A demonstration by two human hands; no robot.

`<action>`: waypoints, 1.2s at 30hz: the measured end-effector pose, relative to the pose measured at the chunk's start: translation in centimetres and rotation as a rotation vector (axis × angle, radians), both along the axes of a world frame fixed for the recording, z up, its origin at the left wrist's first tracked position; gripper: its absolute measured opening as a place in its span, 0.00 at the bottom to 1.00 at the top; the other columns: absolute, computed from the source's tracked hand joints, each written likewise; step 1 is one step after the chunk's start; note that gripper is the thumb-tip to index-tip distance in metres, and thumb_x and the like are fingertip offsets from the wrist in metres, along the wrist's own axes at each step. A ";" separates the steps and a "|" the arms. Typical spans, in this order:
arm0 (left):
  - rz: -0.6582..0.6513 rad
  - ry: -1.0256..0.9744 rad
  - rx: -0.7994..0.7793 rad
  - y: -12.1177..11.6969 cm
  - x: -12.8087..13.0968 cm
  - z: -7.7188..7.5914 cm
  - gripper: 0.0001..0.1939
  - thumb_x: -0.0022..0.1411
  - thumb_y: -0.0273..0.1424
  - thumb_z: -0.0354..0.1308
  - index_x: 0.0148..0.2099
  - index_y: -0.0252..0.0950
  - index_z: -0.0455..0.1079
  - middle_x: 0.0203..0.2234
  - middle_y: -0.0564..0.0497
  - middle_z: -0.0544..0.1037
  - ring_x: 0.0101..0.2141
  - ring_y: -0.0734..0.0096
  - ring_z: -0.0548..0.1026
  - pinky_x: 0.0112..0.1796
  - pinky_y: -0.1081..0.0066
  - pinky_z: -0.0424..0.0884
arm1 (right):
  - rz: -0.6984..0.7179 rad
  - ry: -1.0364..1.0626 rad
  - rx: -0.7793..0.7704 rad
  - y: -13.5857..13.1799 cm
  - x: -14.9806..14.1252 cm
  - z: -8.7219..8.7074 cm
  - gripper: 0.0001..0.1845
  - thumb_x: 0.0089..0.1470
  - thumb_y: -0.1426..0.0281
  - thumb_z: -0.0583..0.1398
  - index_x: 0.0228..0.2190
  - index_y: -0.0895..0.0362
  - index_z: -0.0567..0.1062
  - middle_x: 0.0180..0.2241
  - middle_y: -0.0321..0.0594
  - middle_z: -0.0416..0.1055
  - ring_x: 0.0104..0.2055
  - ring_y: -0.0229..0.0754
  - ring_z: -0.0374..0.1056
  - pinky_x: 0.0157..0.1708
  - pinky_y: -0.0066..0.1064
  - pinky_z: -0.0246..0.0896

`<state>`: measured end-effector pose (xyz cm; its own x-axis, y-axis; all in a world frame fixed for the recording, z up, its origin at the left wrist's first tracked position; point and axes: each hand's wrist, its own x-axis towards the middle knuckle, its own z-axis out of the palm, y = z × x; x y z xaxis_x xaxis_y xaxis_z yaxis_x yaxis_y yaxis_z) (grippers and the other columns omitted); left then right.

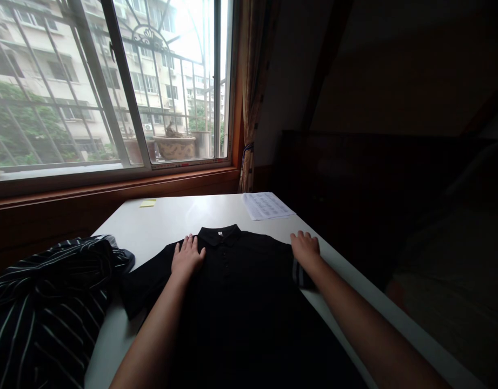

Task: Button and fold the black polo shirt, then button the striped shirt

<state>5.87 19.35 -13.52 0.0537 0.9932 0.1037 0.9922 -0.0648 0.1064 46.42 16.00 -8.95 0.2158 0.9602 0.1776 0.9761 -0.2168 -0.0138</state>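
Note:
A black polo shirt [232, 292] lies front up on the white table, its collar toward the window and a small light label inside the neck. My left hand [187, 256] rests flat on the shoulder beside the collar, fingers spread. At the other side, my right hand [306, 247] is closed at the shirt's sleeve, with fingers curled over the upper edge; the fingertips' grip is partly hidden. Grey stripes show on that sleeve below the hand. The opposite sleeve spreads out past my left forearm. The shirt's lower part runs out of view.
A heap of dark striped cloth [50, 308] covers the left side of the white table [184, 208]. Printed papers [267, 206] lie at the far right corner, a yellow note [147, 203] at the far left. Beyond stand a barred window [171, 81] and a curtain [251, 97].

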 end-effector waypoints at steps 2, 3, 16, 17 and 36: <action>0.001 -0.001 -0.002 0.1 0.0 0.0 0.37 0.69 0.49 0.34 0.71 0.34 0.48 0.70 0.46 0.44 0.69 0.59 0.41 0.65 0.52 0.41 | 0.075 -0.003 0.002 0.4 -2.3 -0.1 0.23 0.63 0.72 0.46 0.55 0.61 0.70 0.57 0.65 0.64 0.62 0.65 0.55 0.58 0.57 0.45; 0.002 -0.001 -0.002 0.1 0.0 -0.1 0.37 0.69 0.49 0.34 0.71 0.34 0.48 0.70 0.47 0.44 0.69 0.59 0.41 0.65 0.52 0.42 | 0.127 0.002 -0.004 0.6 -3.6 -0.3 0.24 0.64 0.70 0.47 0.57 0.61 0.68 0.61 0.63 0.60 0.64 0.63 0.53 0.61 0.54 0.43; 0.008 0.003 -0.010 0.2 0.0 0.0 0.37 0.68 0.50 0.34 0.72 0.34 0.48 0.70 0.47 0.43 0.69 0.59 0.41 0.65 0.52 0.41 | 0.436 0.146 -0.159 1.8 -11.2 -4.1 0.40 0.65 0.47 0.40 0.68 0.58 0.51 0.71 0.43 0.40 0.72 0.46 0.34 0.68 0.42 0.27; 0.008 0.004 -0.012 0.2 0.0 0.0 0.37 0.68 0.50 0.34 0.72 0.34 0.48 0.70 0.47 0.43 0.69 0.59 0.41 0.65 0.52 0.41 | 0.434 0.152 -0.161 1.9 -10.9 -4.1 0.40 0.65 0.47 0.40 0.68 0.57 0.51 0.71 0.42 0.39 0.72 0.46 0.34 0.68 0.42 0.27; 0.003 0.008 -0.015 0.2 -0.1 -0.1 0.37 0.68 0.50 0.34 0.72 0.34 0.48 0.71 0.48 0.43 0.69 0.59 0.40 0.65 0.52 0.41 | 0.310 0.122 -0.149 0.3 0.2 -4.9 0.35 0.66 0.51 0.40 0.68 0.55 0.51 0.70 0.39 0.42 0.72 0.43 0.38 0.68 0.40 0.33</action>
